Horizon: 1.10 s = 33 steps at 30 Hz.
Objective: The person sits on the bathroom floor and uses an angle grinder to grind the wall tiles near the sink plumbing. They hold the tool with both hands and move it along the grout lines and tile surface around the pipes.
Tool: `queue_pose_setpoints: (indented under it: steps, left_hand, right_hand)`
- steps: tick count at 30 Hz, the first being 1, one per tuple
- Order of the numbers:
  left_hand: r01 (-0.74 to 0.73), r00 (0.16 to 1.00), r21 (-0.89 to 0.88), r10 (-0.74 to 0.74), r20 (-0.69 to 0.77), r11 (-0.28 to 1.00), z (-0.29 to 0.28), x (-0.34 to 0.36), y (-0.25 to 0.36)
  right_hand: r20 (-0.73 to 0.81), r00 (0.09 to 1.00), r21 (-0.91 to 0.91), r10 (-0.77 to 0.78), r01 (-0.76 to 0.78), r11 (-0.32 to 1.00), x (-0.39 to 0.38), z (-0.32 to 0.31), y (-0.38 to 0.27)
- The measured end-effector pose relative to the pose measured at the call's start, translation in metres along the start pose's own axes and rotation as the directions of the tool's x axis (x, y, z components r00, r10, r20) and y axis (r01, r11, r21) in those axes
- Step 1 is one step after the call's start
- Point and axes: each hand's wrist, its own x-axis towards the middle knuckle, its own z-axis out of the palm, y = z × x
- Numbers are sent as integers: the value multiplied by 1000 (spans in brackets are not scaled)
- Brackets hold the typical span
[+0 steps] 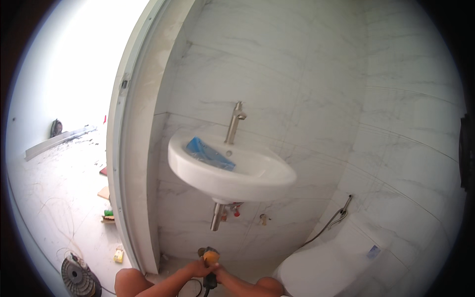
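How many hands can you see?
2: the left hand on the left side of the orange-and-black tool, the right hand on its right, both low in the picture.

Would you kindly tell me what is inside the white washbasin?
A blue package lies toward the left inside the washbasin. The surface beneath the package is covered, and no drain opening can be seen.

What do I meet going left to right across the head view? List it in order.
Round, ribbed reel-like object → small yellow packet → orange-and-black power tool → metal faucet → wall valve → white toilet.
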Motion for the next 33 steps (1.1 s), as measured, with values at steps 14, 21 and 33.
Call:
queue_pose_setpoints:
  steps: [14, 21, 33]
  left_hand:
    - [-556, 829, 376, 524, 195, 741, -10, -21, 12]
    - [-272, 926, 124, 295, -236, 954, -123, -89, 44]
    - [-425, 852, 460, 516, -87, 779, -51, -45, 16]
  right_hand:
    - [-207, 977, 322, -56, 122, 939, -32, 6, -34]
    - [-310, 942, 353, -132, 242, 904, -32, 18, -39]
    - [-354, 925, 444, -135, 294, 847, -23, 14, -49]
